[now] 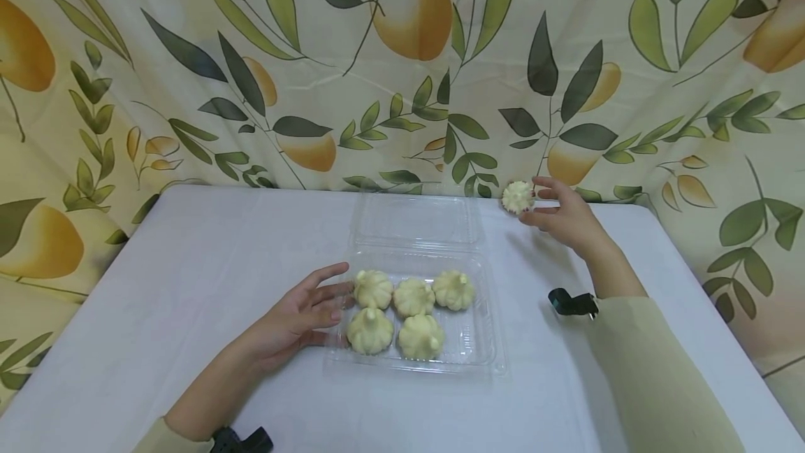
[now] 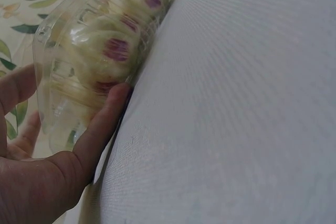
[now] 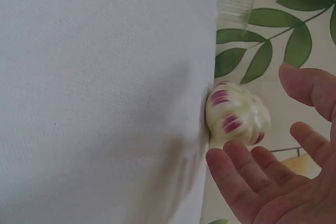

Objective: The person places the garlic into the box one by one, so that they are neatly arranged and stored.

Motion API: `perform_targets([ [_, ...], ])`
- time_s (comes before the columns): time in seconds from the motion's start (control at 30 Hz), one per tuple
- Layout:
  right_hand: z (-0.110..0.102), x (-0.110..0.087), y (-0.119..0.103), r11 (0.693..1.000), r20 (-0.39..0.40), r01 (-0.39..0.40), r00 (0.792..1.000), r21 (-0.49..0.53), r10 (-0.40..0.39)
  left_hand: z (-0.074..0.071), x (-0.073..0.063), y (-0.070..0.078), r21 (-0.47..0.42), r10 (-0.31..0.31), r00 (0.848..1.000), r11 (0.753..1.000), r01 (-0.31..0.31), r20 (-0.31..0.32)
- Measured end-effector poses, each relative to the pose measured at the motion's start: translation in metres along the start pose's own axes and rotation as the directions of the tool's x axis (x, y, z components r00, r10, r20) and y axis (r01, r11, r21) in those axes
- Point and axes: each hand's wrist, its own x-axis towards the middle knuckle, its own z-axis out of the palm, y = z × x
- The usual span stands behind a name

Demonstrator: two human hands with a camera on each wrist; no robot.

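A clear plastic clamshell box (image 1: 487, 341) lies with its lid folded back on the table. Several pale garlic bulbs (image 1: 420, 336) sit inside it, in two rows; purple patches show on their lower sides in the left wrist view. My left hand (image 1: 294, 317) rests against the box's left wall, its fingers loosely spread; one digit touches the wall low down in the left wrist view. At the far right edge of the table stands another garlic bulb (image 3: 239, 113), also purple-marked. Beside it, my right hand (image 1: 569, 219) has its fingers spread around the bulb's right side, with nothing gripped.
A white cloth covers the table (image 1: 207, 264). Behind it hangs a curtain (image 1: 402, 89) printed with leaves and fruit. The upturned lid (image 1: 415, 219) reaches toward the table's back edge. Black wrist devices (image 1: 572, 303) sit at both sleeves.
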Motion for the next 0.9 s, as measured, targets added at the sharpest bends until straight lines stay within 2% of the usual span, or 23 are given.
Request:
perform_targets([
  [0.5, 0.007, 0.017, 0.01, 0.999, 0.001, -0.036, 0.999, 0.008, 0.036, 0.0, 0.0, 0.0, -0.004, 0.001, 1.0, 1.0, -0.001, 0.005],
  [0.9, 0.011, 0.018, 0.008, 0.996, 0.028, -0.052, 0.998, -0.069, 0.054, -0.001, 0.001, -0.001, -0.006, 0.005, 1.0, 1.0, -0.005, 0.001],
])
